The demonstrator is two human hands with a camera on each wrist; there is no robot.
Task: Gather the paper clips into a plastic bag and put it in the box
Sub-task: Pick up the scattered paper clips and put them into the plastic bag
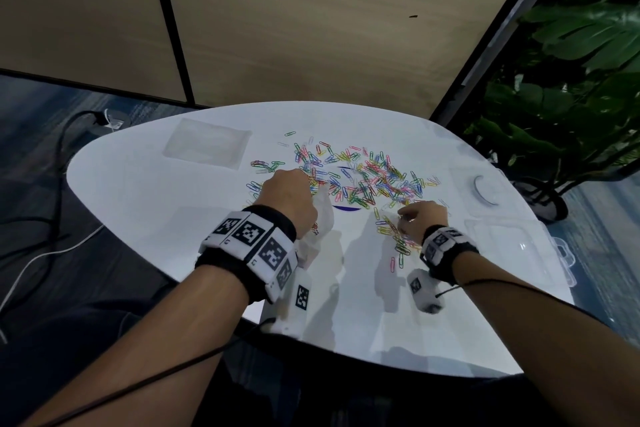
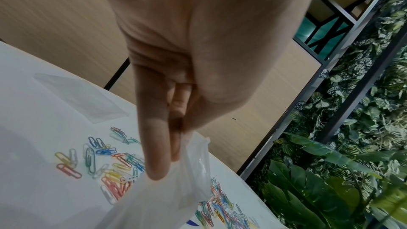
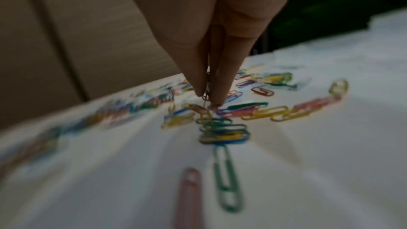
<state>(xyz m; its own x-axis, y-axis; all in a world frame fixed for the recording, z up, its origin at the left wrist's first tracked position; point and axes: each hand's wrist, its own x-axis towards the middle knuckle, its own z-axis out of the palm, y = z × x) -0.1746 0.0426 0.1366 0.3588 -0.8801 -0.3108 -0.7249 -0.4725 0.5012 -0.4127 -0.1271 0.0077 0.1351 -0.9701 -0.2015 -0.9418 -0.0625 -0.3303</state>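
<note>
We see the paper clips (image 1: 360,177), thin wire loops in red, blue, green, yellow, pink and white, scattered at the white table's (image 1: 156,204) centre, trailing toward five o'clock. Our left hand (image 1: 287,198) pinches the rim of a translucent, crumpled plastic bag (image 2: 171,196) at the pile's nine o'clock edge. Our right hand (image 1: 420,218) has fingertips (image 3: 218,93) together, clamped on a few clips; the clear box (image 1: 512,250) sits at four o'clock.

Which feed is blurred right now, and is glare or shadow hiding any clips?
Right wrist: motion-smeared and dim, paper clips streak under the right hand. Left wrist: mostly sharp, left hand pinching the plastic bag. Head: sharp, wide-angle bend; arm shadows on the table hide no clips.
</note>
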